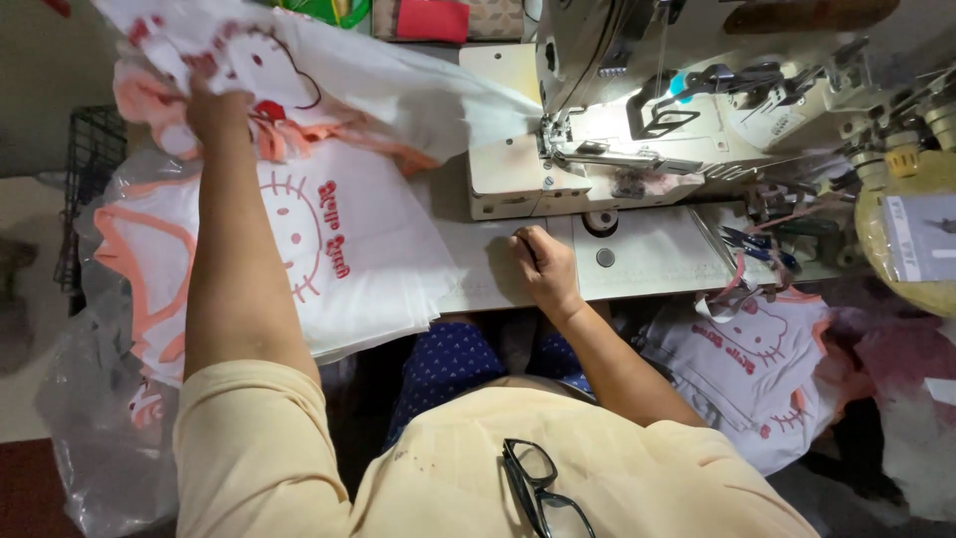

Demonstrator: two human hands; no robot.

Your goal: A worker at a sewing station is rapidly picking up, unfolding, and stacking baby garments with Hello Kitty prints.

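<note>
The sewing machine (pixel 637 110) fills the far right of my table (pixel 657 261), its lamp lit over the needle plate, and nothing lies under the presser foot as far as I can see. To my left sits the stack of white printed shirts (pixel 339 249) with orange trim, piled flat on a plastic sheet; it looks thick, so I judge much of the pile is unsewn. Down at my near right, below the table edge, a smaller heap of the same shirts (pixel 747 359) has gathered, which I take for the finished pieces.

My left hand (pixel 219 110) is stretched to the far left and clenched on the top garment (pixel 329 70), lifting it clear of the stack so it drapes toward the machine. My right hand (pixel 543 261) rests on the bare table just in front of the machine, fingers curled in loosely, grasping nothing that I can make out. A pair of black glasses (pixel 538 488) hangs at my shirt front.
</note>
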